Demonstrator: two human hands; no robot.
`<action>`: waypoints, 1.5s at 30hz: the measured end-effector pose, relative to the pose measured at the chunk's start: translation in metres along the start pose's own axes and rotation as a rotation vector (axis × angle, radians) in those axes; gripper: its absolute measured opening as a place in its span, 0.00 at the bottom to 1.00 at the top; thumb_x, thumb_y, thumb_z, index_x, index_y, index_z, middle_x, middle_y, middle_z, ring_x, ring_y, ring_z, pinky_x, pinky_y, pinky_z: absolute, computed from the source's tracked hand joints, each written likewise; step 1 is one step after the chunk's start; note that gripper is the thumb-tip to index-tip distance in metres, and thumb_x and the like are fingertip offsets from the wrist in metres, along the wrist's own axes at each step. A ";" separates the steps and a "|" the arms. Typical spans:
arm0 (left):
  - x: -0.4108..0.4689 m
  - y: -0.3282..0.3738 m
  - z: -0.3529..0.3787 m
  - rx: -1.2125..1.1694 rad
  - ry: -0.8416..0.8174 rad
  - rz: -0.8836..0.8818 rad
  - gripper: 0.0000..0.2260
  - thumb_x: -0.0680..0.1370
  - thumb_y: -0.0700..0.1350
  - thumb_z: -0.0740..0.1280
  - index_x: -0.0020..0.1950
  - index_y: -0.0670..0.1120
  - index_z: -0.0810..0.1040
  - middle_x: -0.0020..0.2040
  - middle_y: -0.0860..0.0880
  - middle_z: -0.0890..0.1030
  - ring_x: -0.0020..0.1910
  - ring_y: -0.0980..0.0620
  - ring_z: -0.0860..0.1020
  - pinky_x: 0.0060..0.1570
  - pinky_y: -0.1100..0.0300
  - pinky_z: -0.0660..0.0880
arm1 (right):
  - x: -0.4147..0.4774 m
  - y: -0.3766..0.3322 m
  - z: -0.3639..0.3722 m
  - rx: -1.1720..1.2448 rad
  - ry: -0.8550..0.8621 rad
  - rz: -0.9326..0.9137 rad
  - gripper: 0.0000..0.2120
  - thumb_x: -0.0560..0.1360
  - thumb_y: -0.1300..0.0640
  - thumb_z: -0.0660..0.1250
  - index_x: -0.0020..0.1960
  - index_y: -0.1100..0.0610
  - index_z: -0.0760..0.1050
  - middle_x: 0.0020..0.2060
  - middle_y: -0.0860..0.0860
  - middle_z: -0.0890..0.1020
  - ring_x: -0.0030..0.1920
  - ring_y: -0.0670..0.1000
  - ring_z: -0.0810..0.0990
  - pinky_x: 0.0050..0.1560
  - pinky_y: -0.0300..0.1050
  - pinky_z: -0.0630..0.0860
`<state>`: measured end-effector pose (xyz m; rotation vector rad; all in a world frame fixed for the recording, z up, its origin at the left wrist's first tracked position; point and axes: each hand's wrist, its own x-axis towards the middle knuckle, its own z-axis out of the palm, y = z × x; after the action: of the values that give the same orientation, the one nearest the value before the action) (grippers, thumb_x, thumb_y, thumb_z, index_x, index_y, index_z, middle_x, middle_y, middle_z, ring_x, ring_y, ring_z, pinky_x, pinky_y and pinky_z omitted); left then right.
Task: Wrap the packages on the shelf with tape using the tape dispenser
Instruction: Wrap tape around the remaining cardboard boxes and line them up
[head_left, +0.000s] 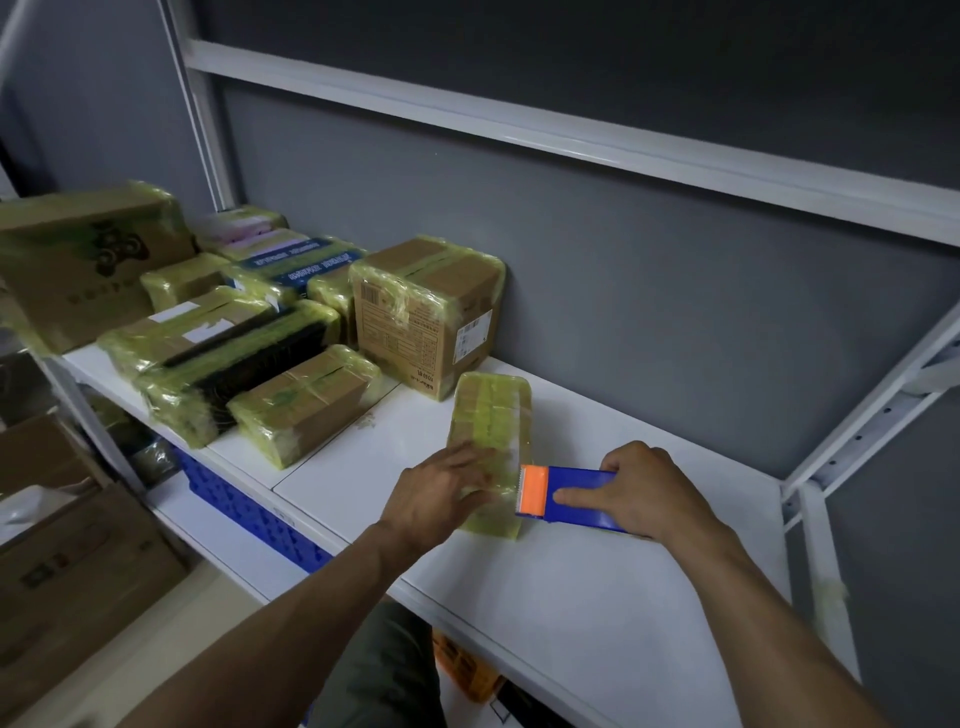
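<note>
Closest to me, the left hand (447, 493) lies flat on the near end of a slim package (491, 415), fingers laid out fairly straight and pressing down (they are blurred, so I can't say how far apart). Just beside it the right hand (644, 488) grips the blue tape dispenser (576, 496). Its forefinger is stretched along the side and the other fingers are curled over the body. The orange cutter head (535, 491) touches the package's right edge. The package lies on the white shelf (571, 597), already sheathed in yellowish tape along its length.

My guess is that a strip is being cut or started at that edge. To do it well, I'd bear down with the left palm so the light package can't skid, tilt the toothed blade into the tape, and pull away sharply rather than drag. Then I'd smooth the loose end flat.

Farther off to the left sit the wrapped ones, a brown package (306, 410) nearest and a squarish carton (426, 312) against the grey wall (623, 312), all glossy with wrap. None there looks bare from here.
</note>
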<state>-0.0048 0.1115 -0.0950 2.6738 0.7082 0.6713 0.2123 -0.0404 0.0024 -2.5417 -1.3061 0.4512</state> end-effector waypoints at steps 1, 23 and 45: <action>0.002 0.002 0.002 0.018 -0.015 -0.012 0.15 0.81 0.58 0.66 0.64 0.54 0.81 0.68 0.56 0.79 0.71 0.51 0.74 0.56 0.50 0.81 | 0.000 0.001 0.000 0.002 -0.003 0.001 0.27 0.64 0.29 0.79 0.39 0.50 0.72 0.34 0.42 0.75 0.34 0.42 0.77 0.28 0.34 0.66; -0.014 -0.020 -0.007 0.051 -0.017 0.078 0.25 0.81 0.35 0.63 0.73 0.58 0.74 0.73 0.57 0.74 0.76 0.55 0.67 0.72 0.45 0.69 | -0.021 0.019 0.001 0.202 0.053 0.003 0.40 0.51 0.22 0.72 0.37 0.59 0.79 0.29 0.51 0.79 0.25 0.44 0.74 0.28 0.38 0.68; -0.002 0.007 0.004 0.053 -0.164 -0.052 0.16 0.83 0.60 0.58 0.69 0.64 0.76 0.71 0.68 0.72 0.79 0.53 0.62 0.77 0.37 0.55 | -0.018 0.029 0.023 0.192 0.026 0.024 0.31 0.63 0.28 0.78 0.36 0.56 0.76 0.29 0.49 0.79 0.28 0.44 0.79 0.26 0.33 0.68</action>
<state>-0.0024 0.1042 -0.0963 2.7092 0.7567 0.4192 0.2151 -0.0698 -0.0260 -2.3988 -1.1645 0.5206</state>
